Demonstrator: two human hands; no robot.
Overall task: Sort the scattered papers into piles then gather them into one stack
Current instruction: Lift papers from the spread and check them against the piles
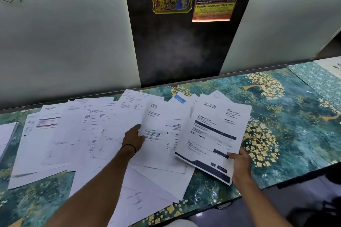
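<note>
Many white printed papers (77,131) lie scattered and overlapping across the left and middle of the table. My right hand (239,166) grips the near right corner of a small stack of papers (214,134) with dark blue bands, lifted at a tilt over the table. My left hand (133,138) reaches into the spread and pinches the left edge of one printed sheet (164,129) in the middle. A black band circles my left wrist.
The table (287,116) has a glossy teal cover with yellow flowers, bare on the right. A wall with a dark panel (177,51) and two posters stands right behind the table. The table's near edge runs diagonally at the lower right.
</note>
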